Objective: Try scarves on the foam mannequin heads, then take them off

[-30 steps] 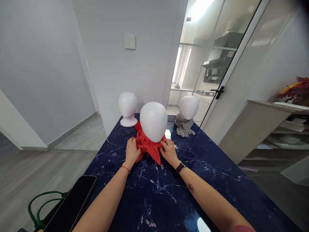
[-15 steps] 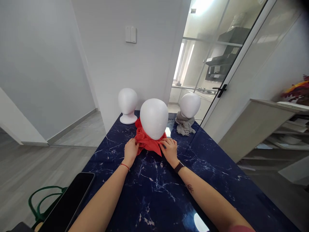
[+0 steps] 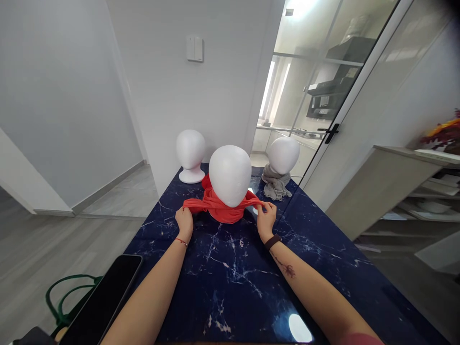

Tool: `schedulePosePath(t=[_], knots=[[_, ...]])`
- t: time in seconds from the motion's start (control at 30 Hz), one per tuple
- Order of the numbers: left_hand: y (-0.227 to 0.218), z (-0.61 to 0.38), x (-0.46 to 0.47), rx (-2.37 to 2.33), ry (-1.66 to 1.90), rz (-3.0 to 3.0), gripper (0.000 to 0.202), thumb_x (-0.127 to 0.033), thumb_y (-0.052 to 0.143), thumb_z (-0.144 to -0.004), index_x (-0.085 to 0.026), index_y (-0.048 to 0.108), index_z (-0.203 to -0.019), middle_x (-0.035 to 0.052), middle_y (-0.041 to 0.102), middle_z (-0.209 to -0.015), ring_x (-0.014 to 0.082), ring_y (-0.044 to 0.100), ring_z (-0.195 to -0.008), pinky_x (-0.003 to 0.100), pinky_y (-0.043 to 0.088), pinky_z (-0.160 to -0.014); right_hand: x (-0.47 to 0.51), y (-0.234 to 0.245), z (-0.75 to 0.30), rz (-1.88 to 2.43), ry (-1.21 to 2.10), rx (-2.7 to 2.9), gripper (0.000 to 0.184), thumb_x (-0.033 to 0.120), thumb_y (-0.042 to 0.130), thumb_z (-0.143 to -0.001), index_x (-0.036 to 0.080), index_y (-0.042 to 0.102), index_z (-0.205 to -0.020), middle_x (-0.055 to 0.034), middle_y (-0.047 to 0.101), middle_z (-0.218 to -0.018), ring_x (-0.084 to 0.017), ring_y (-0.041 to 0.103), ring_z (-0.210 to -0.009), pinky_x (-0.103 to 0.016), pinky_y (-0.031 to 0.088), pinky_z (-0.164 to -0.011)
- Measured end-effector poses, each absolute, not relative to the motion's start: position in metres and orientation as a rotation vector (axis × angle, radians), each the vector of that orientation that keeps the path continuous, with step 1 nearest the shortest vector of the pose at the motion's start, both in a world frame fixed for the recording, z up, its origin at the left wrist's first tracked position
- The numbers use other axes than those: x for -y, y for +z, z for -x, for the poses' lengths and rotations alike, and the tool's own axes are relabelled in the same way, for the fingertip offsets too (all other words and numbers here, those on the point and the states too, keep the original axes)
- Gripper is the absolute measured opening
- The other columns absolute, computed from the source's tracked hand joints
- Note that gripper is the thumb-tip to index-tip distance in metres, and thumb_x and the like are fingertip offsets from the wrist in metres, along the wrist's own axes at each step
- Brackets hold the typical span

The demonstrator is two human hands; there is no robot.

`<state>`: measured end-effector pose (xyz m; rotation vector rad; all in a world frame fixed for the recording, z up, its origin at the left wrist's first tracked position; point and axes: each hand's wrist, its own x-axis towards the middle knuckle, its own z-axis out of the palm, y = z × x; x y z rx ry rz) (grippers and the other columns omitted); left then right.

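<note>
Left hand (image 3: 185, 221) is seen in the head view pinched shut on one end of the red scarf (image 3: 223, 211), and the right hand (image 3: 266, 219) is closed on the other end in the same way. The scarf is wrapped around the neck of the middle foam head (image 3: 230, 175), which stands at twelve o'clock from the hands on the dark marbled table (image 3: 233, 282).

Half a second ago both hands were pressed close against the cloth just under the head, and a pointed tail hung down in front. Now the hands have been drawn apart, the left toward nine o'clock and the right toward three, and the two ends are stretched into taut bands. From this it may be judged that the wrap is being pulled snug about the neck (no loose tail is left hanging in front).

Three foam heads are counted: the middle one, a bare head (image 3: 190, 151) at eleven o'clock and a third head (image 3: 283, 154) at one o'clock. Two scarves are counted, the red one and a grey scarf (image 3: 275, 184) bunched at the base of the third head. One dark phone (image 3: 102, 302) lies at seven o'clock by the table's edge.
</note>
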<state>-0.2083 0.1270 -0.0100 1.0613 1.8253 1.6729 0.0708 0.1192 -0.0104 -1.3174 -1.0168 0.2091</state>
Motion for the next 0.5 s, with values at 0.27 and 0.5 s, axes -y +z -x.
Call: schedulePosePath(t=[0.27, 0.5], knots=[[-0.011, 0.211, -0.137, -1.489, 1.819, -0.855, 0.022, -0.027, 0.037, -0.080, -0.015, 0.055, -0.077, 0.0049, 0.061, -0.068, 0.0162, 0.058, -0.059, 0.033, 0.049, -0.059, -0.143, -0.035, -0.095, 1.245, 0.500, 0.762, 0.037, 0.047, 0.044, -0.077, 0.017, 0.063, -0.088, -0.0018, 0.064, -0.075, -0.017, 0.057, -0.070, -0.030, 0.046, -0.066], [0.000, 0.197, -0.119, -1.230, 1.731, -1.252, 0.033, -0.020, 0.051, -0.073, -0.020, 0.060, -0.105, 0.0055, 0.064, -0.108, 0.0198, 0.058, -0.101, 0.035, 0.042, -0.093, -0.149, -0.032, -0.100, 1.137, 0.583, 0.693, 0.046, 0.043, 0.037, -0.079, 0.020, 0.057, -0.112, -0.0051, 0.063, -0.113, -0.017, 0.060, -0.099, -0.033, 0.049, -0.085]])
